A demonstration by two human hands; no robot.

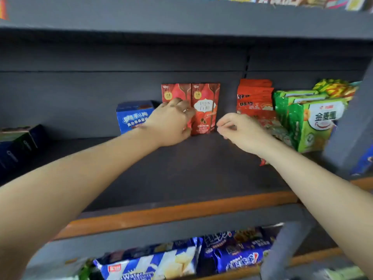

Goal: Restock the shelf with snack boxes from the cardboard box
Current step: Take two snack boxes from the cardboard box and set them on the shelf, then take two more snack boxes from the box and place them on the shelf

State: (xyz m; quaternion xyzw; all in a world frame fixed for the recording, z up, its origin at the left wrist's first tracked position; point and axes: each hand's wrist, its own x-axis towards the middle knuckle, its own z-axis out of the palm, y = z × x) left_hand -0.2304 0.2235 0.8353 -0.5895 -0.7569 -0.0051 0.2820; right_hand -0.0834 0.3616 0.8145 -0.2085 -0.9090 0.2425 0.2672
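Lower shelf, nearest: blue snack packets (177,261). Middle shelf (181,178), dark board, orange front edge. Left hand (171,126) grips the left red snack box (175,93), fingers curled round it. Right hand (240,130) just beside the right red snack box (204,110), fingers loosely curled, holding nothing. Both boxes upright, touching, against the back wall. Blue box (133,116) left; red packets (254,98) and green packets (310,118) right.

Person, two bare forearms, no sleeves in view. Left hand (171,123): ring on one finger. Right hand (241,131): unadorned.
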